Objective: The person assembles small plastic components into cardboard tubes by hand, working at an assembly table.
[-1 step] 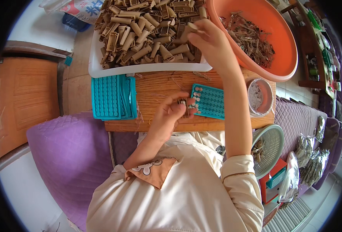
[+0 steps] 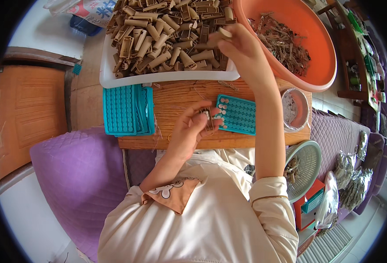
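Observation:
My right hand (image 2: 243, 50) is raised over the right side of a white tub (image 2: 167, 78), its fingers pinching a brown half-round plastic shell (image 2: 225, 33). The tub is heaped with similar brown plastic shells (image 2: 158, 41). Lower down, above the wooden table, my left hand (image 2: 188, 132) grips a small brown casing piece (image 2: 208, 119) with its hollow side showing; fine detail inside is too small to make out. Just right of that hand lies a teal dimpled tray (image 2: 239, 114), with several small round pale pieces (image 2: 222, 106) at its left end.
A stack of teal trays (image 2: 122, 109) sits at the table's left. An orange basin (image 2: 320, 65) holding thin metallic and clear parts stands at upper right, with a small round container (image 2: 304, 109) below it. A grey-green basket (image 2: 309, 175) is beside my right arm.
My right hand has lifted slightly and the brown shell in it has turned, showing more of its pale end. My left hand has shifted only a little, still gripping the casing piece.

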Demonstrator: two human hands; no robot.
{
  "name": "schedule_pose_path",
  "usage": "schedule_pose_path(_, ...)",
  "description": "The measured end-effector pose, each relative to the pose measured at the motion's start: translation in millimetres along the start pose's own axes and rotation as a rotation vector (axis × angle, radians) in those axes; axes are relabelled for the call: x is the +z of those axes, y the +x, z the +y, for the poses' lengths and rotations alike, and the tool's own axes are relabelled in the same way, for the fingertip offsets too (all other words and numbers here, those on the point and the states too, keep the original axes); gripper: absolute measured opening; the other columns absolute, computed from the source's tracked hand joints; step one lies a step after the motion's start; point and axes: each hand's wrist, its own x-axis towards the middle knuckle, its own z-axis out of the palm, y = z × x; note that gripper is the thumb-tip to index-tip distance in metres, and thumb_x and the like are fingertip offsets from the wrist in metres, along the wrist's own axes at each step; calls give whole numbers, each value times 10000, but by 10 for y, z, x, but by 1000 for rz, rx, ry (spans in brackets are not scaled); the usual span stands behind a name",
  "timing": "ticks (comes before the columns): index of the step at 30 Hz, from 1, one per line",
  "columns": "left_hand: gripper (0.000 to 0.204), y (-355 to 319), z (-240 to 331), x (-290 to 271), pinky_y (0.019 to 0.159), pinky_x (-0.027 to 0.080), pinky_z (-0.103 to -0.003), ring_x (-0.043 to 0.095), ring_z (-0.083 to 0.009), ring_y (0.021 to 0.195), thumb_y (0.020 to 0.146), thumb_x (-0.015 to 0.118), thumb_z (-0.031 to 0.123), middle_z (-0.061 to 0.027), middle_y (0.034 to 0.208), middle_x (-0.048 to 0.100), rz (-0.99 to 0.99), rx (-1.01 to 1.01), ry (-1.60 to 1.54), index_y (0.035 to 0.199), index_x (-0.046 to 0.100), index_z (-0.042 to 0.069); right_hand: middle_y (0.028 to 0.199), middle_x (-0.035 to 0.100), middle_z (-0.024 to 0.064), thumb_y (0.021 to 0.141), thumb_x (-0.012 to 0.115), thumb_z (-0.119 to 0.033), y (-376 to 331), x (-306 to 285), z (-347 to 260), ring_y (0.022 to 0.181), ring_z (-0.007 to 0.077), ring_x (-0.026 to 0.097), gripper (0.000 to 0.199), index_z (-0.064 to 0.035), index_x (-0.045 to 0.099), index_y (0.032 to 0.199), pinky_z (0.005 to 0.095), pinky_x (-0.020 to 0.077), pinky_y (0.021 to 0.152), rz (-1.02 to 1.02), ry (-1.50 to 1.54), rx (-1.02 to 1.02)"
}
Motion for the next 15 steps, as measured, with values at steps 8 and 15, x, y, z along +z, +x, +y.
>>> schedule_pose_path(8,348,90,62,212,833,459,-305,537,-225,992,911,364,162,-126,1124,498,-5,161,21,1237,344,41,868,432,20,790,466,64,-978,-81,-34,796,88,470,364,9,400,1144,206,407,708,-14,266,-2)
schedule_pose_path(15,363,39,-32,343,829,451,-285,526,-187,1001,891,415,113,-118,1103,513,55,356,173,1237,358,21,929,515,74,729,562,86,-1388,95,61,831,117,496,380,-1,527,1097,207,445,697,339,-112,7)
